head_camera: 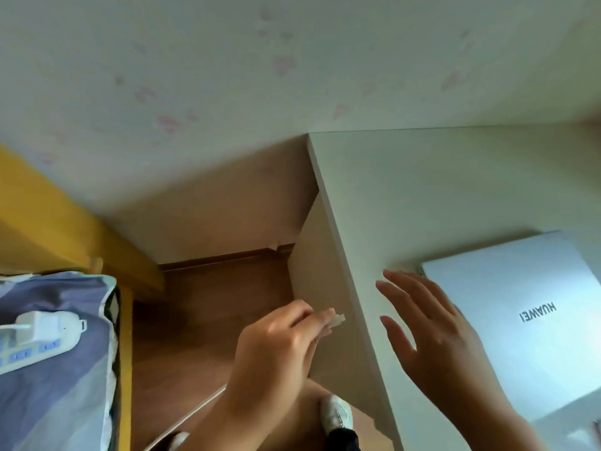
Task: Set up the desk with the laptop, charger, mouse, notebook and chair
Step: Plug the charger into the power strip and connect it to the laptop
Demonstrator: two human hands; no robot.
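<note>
Pinching a small white cable plug between thumb and fingertips, the left hand is held in the air just beside the left edge of the white desk, over the brown wooden floor. The plug is a little blurred, so its exact shape I cannot tell. A thin white cable runs from under the left wrist down toward the bottom left of the view.

The right hand is released, with straight spread fingers, palm turned to the left, above the desk top near its left edge. It grasps nothing. Whether it touches the desk surface I cannot tell.

The closed silver laptop with the word HUAWEI on its lid lies flat on the desk, to the right of the right hand, and part of its left side is covered by that hand.

On the left, a white power strip with blue sockets lies on a blue and white patterned bed cover; a white charger block is plugged into it. Behind the bed stands a yellow wooden bed frame. The pale wall with faint pink petal marks fills the upper part. Near the bottom, a white shoe of the person stands on the floor beside the desk side panel.
</note>
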